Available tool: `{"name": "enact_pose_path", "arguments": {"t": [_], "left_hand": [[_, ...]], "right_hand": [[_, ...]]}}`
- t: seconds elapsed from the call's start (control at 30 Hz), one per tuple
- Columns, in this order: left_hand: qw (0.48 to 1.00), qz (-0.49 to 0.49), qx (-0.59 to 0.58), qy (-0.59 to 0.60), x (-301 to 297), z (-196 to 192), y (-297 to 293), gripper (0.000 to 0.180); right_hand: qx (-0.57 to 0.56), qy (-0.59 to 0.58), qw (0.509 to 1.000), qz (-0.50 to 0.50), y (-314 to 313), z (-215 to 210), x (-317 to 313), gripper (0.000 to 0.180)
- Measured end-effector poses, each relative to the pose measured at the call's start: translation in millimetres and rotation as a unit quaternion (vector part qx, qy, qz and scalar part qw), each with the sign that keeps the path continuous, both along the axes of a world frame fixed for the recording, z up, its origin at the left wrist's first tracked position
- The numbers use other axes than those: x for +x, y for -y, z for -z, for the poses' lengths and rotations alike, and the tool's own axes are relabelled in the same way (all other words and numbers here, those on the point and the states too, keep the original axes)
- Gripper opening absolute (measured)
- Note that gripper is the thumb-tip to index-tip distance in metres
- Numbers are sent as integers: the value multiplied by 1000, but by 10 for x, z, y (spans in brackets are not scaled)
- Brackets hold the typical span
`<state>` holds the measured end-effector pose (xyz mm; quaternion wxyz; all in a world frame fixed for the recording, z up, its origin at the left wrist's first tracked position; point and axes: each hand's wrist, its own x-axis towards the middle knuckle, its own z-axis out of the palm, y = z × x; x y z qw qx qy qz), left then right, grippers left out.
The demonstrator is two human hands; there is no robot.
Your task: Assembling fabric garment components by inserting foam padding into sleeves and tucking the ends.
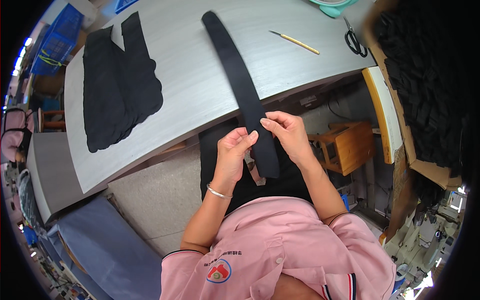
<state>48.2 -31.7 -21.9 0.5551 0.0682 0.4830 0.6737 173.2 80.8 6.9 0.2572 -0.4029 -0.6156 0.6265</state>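
A long black fabric strip (232, 70) runs from the grey table over its near edge toward my lap. Its far, rounded end lies on the tabletop, and its near end hangs above my dark trousers. My left hand (234, 146) pinches the strip's left edge between thumb and fingers. On the opposite edge, slightly farther up, my right hand (287, 131) pinches it too, with the thumb on top. To the left on the table lie overlapping stacks of black fabric pieces (112, 95) with scalloped near ends.
Toward the table's right lie a pointed tool with a yellow handle (295, 42) and black-handled scissors (355, 41). A cardboard box (400, 120) heaped with black fabric stands at right. Below is a wooden stool (350, 145). Blue crates (60, 37) sit far left.
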Motion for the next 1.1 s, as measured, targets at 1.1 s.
{"name": "enact_pose_path", "arguments": {"t": [1.1], "left_hand": [[586, 134, 41, -798, -443, -262, -685, 54]], "right_hand": [[-66, -22, 997, -29, 46, 58, -225, 18]]}}
